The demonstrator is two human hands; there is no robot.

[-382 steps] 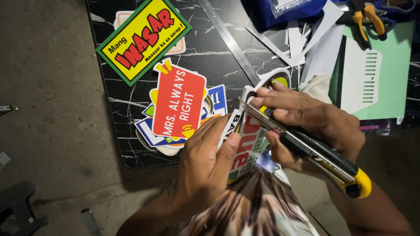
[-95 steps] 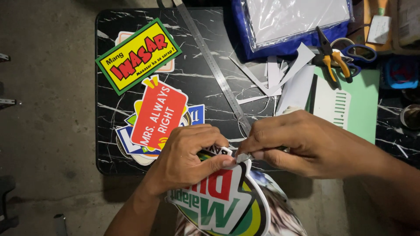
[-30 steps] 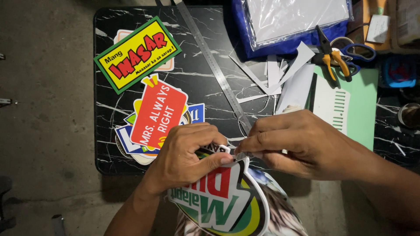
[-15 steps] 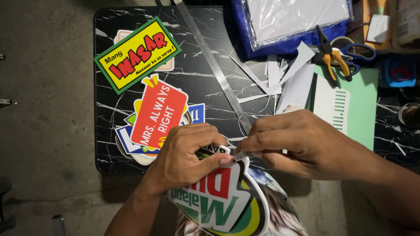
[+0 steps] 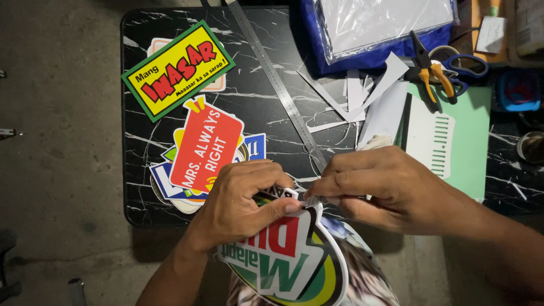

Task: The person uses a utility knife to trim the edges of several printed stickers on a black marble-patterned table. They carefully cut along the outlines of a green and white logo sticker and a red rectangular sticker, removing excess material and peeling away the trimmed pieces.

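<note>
On the left of the black marble-patterned table [image 5: 260, 96] lie finished cut-outs: a yellow sign with green border [image 5: 177, 69] and, below it, a red sign [image 5: 206, 143] stacked on several others. Both are well apart from the work in hand. The left hand [image 5: 241, 201] is clamped on the upper edge of the round green, white and red sign cut-out [image 5: 292, 255], thumb on the printed face and fingers curled behind it. The cut-out sits at the near edge of the table, over the person's lap, tilted, its broad body running down and to the right from the grip. The right hand [image 5: 385, 190] comes in from the right, its fingertips pinched together on the same top edge, touching the left thumb tip. Whether a small tool or strip sits in that pinch cannot be told. Both hands are equally close to the work point. A steel ruler [image 5: 277, 85] runs diagonally just above the hands; pliers [image 5: 429, 68] and scissors [image 5: 462, 65] lie far right, out of reach.
</note>
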